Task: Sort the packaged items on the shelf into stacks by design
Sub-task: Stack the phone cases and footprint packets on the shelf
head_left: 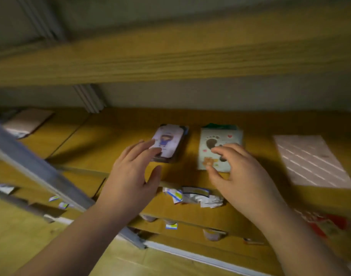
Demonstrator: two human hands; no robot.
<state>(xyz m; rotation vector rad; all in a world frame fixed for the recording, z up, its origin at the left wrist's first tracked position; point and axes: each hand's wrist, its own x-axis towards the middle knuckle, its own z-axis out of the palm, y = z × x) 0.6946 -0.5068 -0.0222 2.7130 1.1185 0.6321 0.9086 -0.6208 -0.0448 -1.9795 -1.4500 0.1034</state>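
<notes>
Two stacks of packaged items lie on the wooden shelf (115, 140). The left stack (171, 142) is topped by a pale purple pack with a cartoon figure. The right stack (218, 144) is topped by a pale green pack with dark footprints and hearts. My left hand (131, 172) has its fingers spread, the fingertips touching the purple stack's left edge. Over the green stack's lower right part hovers my right hand (240, 172), fingers curled and apart, holding nothing that I can see. The picture is blurred.
A pink striped pack (312, 160) lies on the shelf to the right. A tan packet (27, 122) lies at the far left. Small paper labels (192, 196) hang on the shelf's front edge. A grey metal bar (41, 170) slants across the left. Another shelf board (170, 60) is overhead.
</notes>
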